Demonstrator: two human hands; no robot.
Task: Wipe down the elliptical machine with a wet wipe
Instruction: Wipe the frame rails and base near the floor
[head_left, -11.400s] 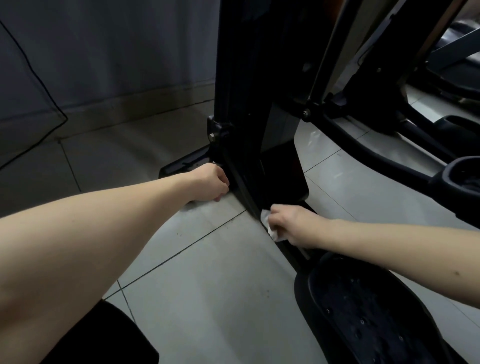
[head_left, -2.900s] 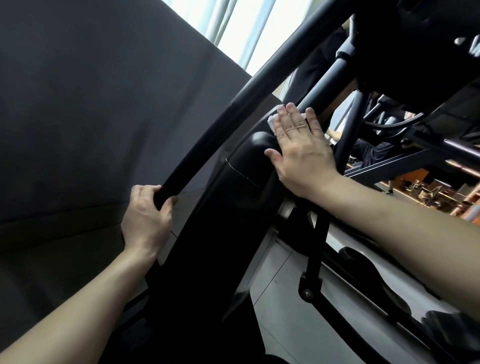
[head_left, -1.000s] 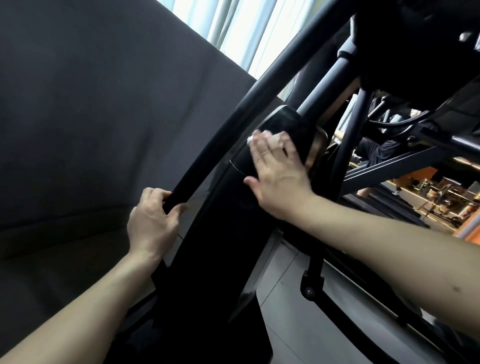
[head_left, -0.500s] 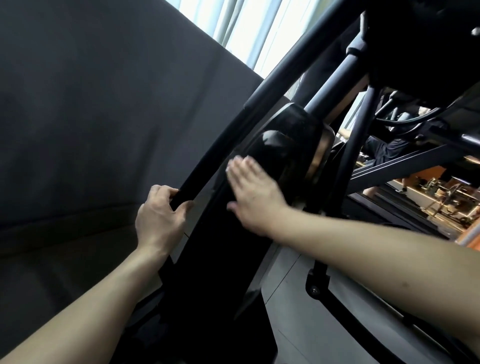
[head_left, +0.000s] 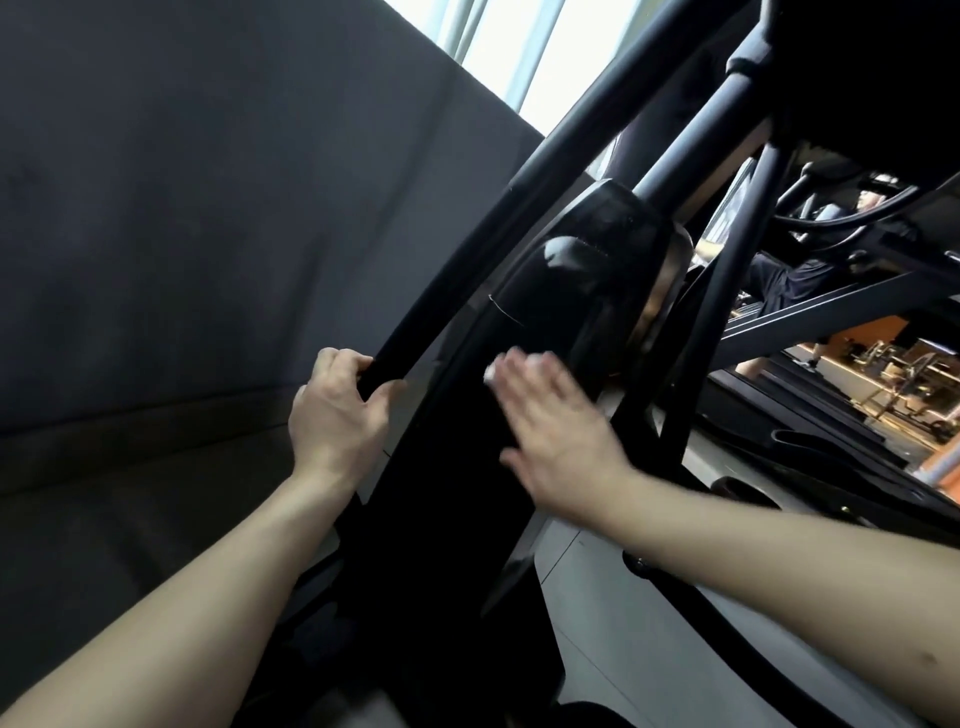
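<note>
Our left hand (head_left: 337, 415) grips the bar (head_left: 467, 270) beside the column (head_left: 447, 493); our flat right hand (head_left: 556, 431) presses the wet wipe (head_left: 489, 370) on it, lower panel likely next.

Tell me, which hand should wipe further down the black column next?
Probably the right. The right hand lies flat on the black column with the wet wipe under its fingers. The left hand grips the handlebar and has no wipe.

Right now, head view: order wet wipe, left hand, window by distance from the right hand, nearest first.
1. Wet wipe: pressed under the right hand.
2. Left hand: just left, gripping the handlebar.
3. Window: far behind, top of frame.
</note>
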